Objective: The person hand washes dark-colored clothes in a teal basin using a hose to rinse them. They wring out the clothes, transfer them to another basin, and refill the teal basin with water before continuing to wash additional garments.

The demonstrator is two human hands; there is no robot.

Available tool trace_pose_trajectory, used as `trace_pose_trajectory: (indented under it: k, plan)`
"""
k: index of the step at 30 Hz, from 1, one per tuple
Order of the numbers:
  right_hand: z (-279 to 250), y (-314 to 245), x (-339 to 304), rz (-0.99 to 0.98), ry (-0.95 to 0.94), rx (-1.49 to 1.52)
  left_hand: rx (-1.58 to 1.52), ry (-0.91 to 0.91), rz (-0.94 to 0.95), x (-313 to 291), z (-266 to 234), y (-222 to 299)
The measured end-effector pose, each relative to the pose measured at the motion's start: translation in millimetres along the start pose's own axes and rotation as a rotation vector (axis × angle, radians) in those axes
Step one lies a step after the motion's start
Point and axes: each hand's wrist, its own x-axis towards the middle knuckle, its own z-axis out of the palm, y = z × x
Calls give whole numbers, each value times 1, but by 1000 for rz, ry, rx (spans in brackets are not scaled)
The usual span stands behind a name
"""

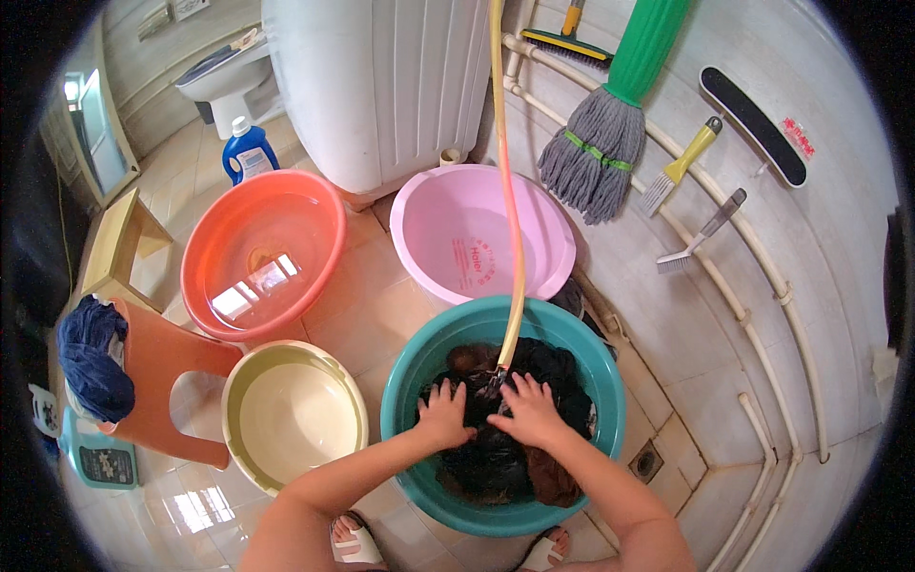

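Note:
Dark wet clothes [486, 462] lie in a teal basin [393, 410] in front of me, with a brown cloth [553, 480] at their near right side. My left hand [443, 418] rests on the clothes, fingers spread and palm down. Just to its right, my right hand [530, 410] also lies on them with its fingers apart. Neither hand grips anything. Between my hands, the end of a yellowish hose [515, 310] hangs down to the clothes, and some water shows at its mouth.
Left of the teal basin stand a beige basin [235, 434] and an orange basin [329, 224] holding water. A pink basin [412, 229] sits behind. An orange stool [172, 367] bears dark blue cloth [95, 353]. A mop [596, 143] and brushes hang at right; a floor drain [646, 462] lies below.

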Motion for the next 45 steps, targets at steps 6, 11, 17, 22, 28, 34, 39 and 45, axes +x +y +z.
trace_pose_trajectory:
  k: [6,11,17,22,28,34,39,45]
  plan:
    - [24,-4,17,-85,-104,-183,260,-158,-142,41,32,5]
    - [36,-11,29,-98,-176,-355,321,-208,-129,56,37,-6]
    - [66,-40,57,-30,-282,-657,437,-127,-126,85,81,-29]
    - [220,13,117,53,-98,-649,499,-104,-74,78,70,-11]
    - [125,-31,99,154,-358,-152,490,77,-53,72,86,-28]
    - [127,-9,76,-35,-152,-410,434,12,-29,55,63,-20]
    - [26,-32,25,43,-268,-242,546,80,-145,46,47,-16]
    - [13,18,17,423,-113,622,-630,134,-209,49,34,-25]
